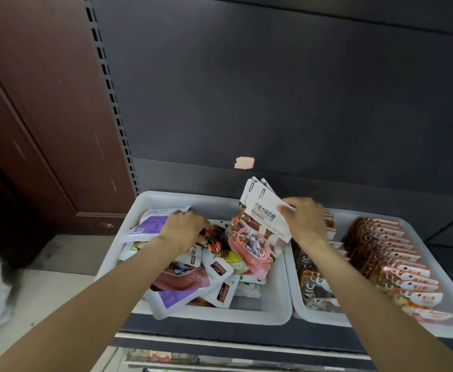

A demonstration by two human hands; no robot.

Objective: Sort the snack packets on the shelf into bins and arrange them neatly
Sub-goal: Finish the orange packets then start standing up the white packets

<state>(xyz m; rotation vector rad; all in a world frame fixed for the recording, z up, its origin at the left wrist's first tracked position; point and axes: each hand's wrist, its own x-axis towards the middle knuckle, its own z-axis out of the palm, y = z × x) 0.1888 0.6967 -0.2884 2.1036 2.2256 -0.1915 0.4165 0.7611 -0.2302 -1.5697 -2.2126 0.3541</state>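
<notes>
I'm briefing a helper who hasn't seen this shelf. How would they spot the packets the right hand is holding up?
Find the left white bin, the one with a jumbled heap of packets. Above its right rear part, the right hand pinches a small fanned stack of pink-and-white packets by the top edge. Unlike the loose packets lying flat below, these stand upright, lifted clear of the heap.

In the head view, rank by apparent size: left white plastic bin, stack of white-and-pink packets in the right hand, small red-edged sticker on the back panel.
1. Left white plastic bin
2. Stack of white-and-pink packets, gripped by the right hand
3. Small red-edged sticker
</notes>
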